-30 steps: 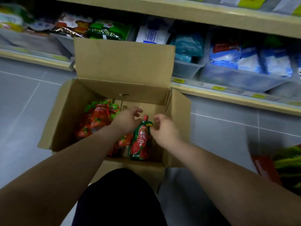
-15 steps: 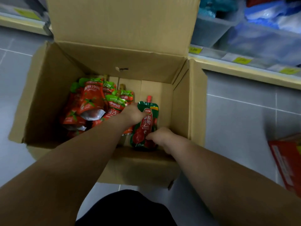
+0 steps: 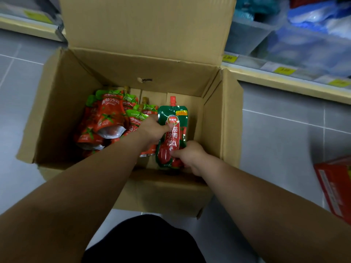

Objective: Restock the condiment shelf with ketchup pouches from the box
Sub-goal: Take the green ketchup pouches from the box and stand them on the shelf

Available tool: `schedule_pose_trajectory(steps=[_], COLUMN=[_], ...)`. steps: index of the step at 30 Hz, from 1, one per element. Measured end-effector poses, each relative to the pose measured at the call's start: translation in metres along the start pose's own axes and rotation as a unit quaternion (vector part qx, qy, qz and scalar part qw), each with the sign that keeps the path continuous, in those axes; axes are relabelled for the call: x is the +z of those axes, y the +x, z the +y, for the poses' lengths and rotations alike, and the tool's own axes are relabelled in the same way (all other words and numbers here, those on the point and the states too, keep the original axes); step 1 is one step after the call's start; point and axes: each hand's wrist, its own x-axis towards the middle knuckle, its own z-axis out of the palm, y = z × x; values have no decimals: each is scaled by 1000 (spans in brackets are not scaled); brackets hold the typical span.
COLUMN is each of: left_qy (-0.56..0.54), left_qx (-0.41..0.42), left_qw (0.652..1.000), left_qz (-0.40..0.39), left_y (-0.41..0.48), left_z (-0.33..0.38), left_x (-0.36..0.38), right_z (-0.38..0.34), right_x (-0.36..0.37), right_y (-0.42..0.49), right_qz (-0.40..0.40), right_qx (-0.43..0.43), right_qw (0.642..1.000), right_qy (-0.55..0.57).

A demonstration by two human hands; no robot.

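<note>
Change: half a second back the right hand point(image 3: 191, 156) had dropped from the top of the green pouch point(image 3: 171, 141) to its lower end. It keeps that place now, and the view sits closer over the box point(image 3: 133, 69).
Left hand point(image 3: 152, 130): grips the pouch's upper left edge, with the thumb pressed on the round badge on the front.
Right hand: pinches the lower right part of the pouch, with the fingers curled around the near end.
Hands together: well apart along the pouch, both clamped on it.
Location of pouch: inside the box, at its right side and just beside the red pouches point(image 3: 108, 118). Whether its base has left the box floor cannot be told.
Meaning for task: the two-handed hold looks settled, so the lift out of the box is probably next. Nothing has reached a shelf yet.
Long axis: runs near to far, close to upright in the view.
Heading: the red cap point(image 3: 172, 100) points to the far wall of the box, and the printed face is turned up.
Surroundings: a low shelf point(image 3: 284, 86) with price tags lies far right, beyond the box.
</note>
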Motion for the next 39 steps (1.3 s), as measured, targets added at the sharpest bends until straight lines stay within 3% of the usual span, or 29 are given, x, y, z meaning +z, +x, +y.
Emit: schedule_pose_trajectory(steps=[11,19,29,34,39], left_qy=[-19,-35,27,61,21], left_qx=[96,189,396,444,496], left_qw=[993,979,915,892,866], left_qz=[61,72,67,60,61], left_y=[-79,-128,-159,-158,-159], left_z=[87,157,264,318,365], left_x=[-19,22,128,190,248], right_z=[-52,-71,-79,-80,-85], right_x=[-61,-138,-267,-340,-408], right_y=[-78,-124,-159,-173,-183], right_qz=[-1,16,128,194,273], right_qx=[-149,-220,-350,-408,-461], right_qw=[987,966,896,848,802], right_qy=[55,138,243,278,262])
